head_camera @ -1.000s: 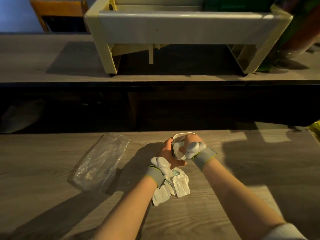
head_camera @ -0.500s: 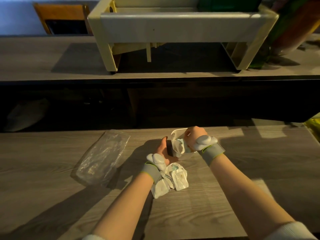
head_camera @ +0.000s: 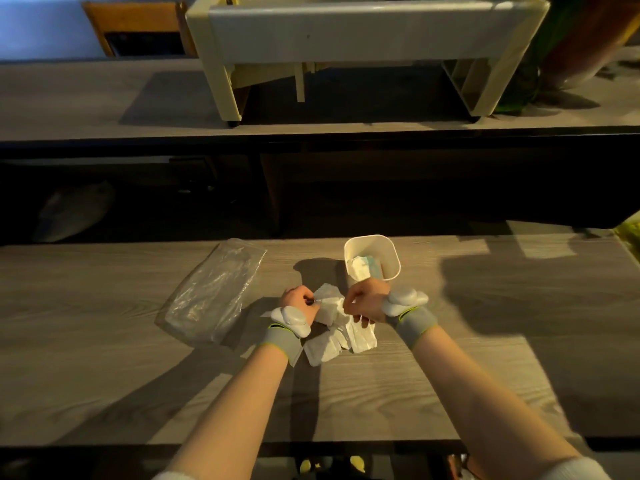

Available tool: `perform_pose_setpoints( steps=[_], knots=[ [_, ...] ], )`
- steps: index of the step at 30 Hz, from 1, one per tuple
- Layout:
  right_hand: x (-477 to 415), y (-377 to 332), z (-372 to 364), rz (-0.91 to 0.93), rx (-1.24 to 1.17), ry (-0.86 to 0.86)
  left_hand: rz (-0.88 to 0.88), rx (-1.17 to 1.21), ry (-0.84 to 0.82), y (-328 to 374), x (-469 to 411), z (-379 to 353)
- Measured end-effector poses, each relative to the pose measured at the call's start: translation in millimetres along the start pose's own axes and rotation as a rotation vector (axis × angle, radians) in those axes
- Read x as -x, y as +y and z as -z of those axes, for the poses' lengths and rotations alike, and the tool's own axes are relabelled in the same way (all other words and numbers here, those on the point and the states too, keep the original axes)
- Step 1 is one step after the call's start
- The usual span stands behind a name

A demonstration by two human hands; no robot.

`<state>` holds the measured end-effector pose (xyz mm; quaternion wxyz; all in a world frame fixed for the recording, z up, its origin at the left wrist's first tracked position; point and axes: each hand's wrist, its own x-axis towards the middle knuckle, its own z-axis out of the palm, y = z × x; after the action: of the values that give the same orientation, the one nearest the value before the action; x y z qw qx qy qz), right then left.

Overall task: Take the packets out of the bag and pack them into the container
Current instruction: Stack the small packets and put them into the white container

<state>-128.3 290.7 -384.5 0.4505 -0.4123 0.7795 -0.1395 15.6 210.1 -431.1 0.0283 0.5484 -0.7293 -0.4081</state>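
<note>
Your wood-grain table (head_camera: 450, 382) carries a crinkled clear plastic bag (head_camera: 211, 296), a rounded-square white container (head_camera: 375, 252) standing with packets inside, and flat white packets (head_camera: 329, 337) heaped beneath your left hand (head_camera: 299, 303) and right hand (head_camera: 367, 301), both pinching one packet.

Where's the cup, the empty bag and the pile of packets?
Cup (head_camera: 390, 252): head view, on its far inner wall.
Bag (head_camera: 211, 292): head view, middle of the clear plastic.
Packets (head_camera: 323, 348): head view, on the nearest white packet.
</note>
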Motion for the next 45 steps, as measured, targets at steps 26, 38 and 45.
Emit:
perform_pose_setpoints(
  steps=[26, 38, 45],
  knots=[
    [-4, -2, -21, 0.107, -0.246, 0.148, 0.015, 0.255, -0.178, 0, 19, 0],
    [-30, -16, -57, -0.244, 0.104, 0.237, 0.229, 0.447, 0.015, -34, 12, 57],
    [-35, -26, -57, -0.276, 0.212, 0.159, 0.276, 0.525, -0.022, -37, 12, 56]
  ],
)
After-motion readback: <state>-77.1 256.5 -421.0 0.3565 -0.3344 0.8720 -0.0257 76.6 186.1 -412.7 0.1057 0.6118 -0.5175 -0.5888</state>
